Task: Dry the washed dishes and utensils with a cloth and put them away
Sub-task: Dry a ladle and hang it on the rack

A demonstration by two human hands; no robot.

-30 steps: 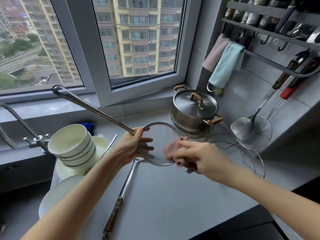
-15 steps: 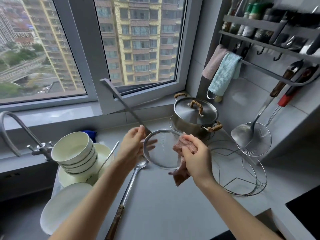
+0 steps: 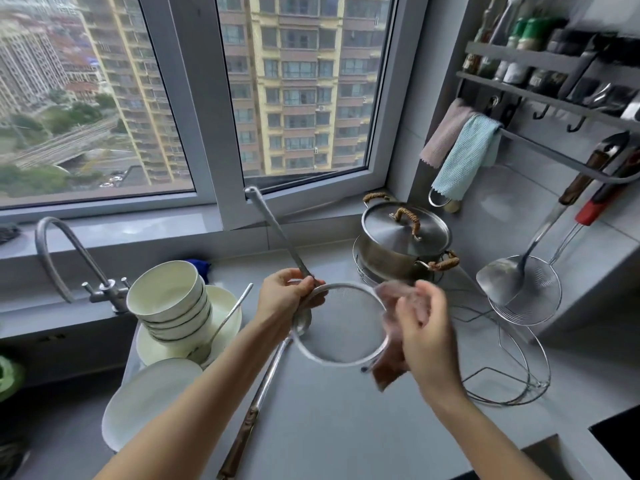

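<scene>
My left hand (image 3: 285, 294) grips a steel mesh strainer (image 3: 341, 323) where its long handle meets the round rim, and the handle points up toward the window. My right hand (image 3: 420, 327) holds a pink cloth (image 3: 389, 365) against the strainer's right rim; the hand and cloth are blurred. Under the strainer a long ladle with a wooden handle (image 3: 256, 407) lies on the grey counter (image 3: 329, 420). To the left stands a stack of white bowls (image 3: 166, 292) on white plates (image 3: 149, 403), with a thin utensil leaning among them.
A lidded steel pot (image 3: 403, 240) stands at the back right. A wire rack (image 3: 512, 372) stands on the counter to the right. A spatula and skimmer (image 3: 523, 289) hang from the wall rail, with cloths (image 3: 457, 154) beside them. The tap (image 3: 69, 258) is at the left.
The strainer's handle has swung from pointing left to pointing up and away. My right hand has moved the cloth from the mesh's middle to its right rim.
</scene>
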